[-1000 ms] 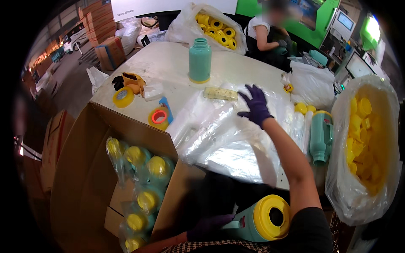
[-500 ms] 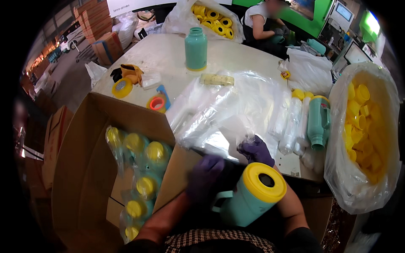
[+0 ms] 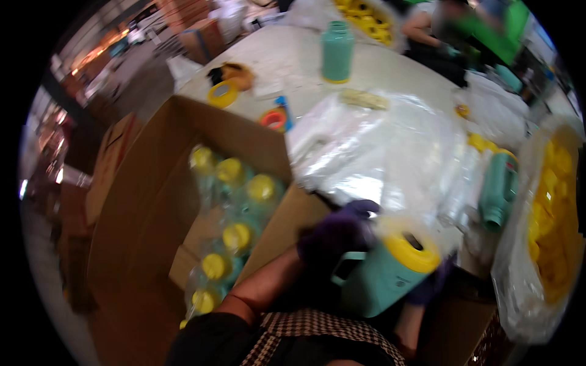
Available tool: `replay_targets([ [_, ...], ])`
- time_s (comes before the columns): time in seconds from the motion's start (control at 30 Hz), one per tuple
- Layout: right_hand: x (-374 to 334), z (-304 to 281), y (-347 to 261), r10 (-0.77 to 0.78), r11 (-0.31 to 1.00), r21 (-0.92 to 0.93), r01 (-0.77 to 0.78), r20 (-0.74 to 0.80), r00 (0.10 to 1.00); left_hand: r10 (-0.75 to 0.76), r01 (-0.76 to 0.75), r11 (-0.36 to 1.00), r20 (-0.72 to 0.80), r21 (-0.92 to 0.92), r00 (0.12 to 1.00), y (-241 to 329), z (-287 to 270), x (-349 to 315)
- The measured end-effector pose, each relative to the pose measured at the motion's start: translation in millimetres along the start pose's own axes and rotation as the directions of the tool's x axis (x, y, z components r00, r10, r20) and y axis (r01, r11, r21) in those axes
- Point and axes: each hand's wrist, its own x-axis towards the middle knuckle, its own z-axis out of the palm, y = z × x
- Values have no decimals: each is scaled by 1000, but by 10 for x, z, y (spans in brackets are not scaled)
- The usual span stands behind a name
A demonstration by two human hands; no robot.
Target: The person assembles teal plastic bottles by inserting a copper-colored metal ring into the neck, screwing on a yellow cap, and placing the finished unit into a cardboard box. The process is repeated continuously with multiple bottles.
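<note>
A teal jug [image 3: 381, 280] with a yellow lid [image 3: 414, 251] leans in front of my body, its handle toward the left. Purple gloves cover both hands. My left hand [image 3: 339, 235] is beside the lid, its fingers curled at a clear plastic bag [image 3: 390, 224] whose hazy film shows at the lid's far edge; motion blurs the grip. Beyond the jug, on its right side, my right hand [image 3: 430, 285] is mostly hidden, so its fingers cannot be read. A pile of clear plastic bags [image 3: 390, 152] lies on the table just past my hands.
At left, an open carton [image 3: 152, 195] holds several bagged, yellow-lidded jugs [image 3: 237, 238]. The white table [image 3: 287, 58] bears a standing teal bottle [image 3: 337, 53], tape rolls [image 3: 222, 94] and a lying teal jug [image 3: 499, 189]. A bag of yellow caps [image 3: 552, 207] stands right. Another person [image 3: 427, 30] sits beyond.
My view has swung, shifting the scene rightward and slightly upward. My right hand has gone from the bag pile to behind the jug; my left hand has come nearer the lid.
</note>
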Motion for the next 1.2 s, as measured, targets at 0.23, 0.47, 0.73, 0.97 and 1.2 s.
replay_targets([
  [0.23, -594, -214, -1193, -541, 504, -469, 725, 483, 688, -523, 327, 650, 92, 686, 847, 415, 452, -761],
  [0.47, -1167, 176, -1702, -211, 151, -178, 972, 955, 208, -119, 136, 988, 208, -69, 971, 381, 1211, -896],
  [0.73, -1362, 621, -991, 9, 810, 94, 579, 985, -172, -189, 459, 660, -461, 594, 867, 1385, 253, -667],
  [0.97, -1355, 933, -300, -84, 851, 33, 525, 994, 74, 84, 702, -103, -697, 705, 713, 3257, -743, -1050],
  [1.2, 543, -92, -490, -463, 571, -678, 463, 199, 863, -643, 126, -506, -471, 853, 604, 2373, -2922, -2539],
])
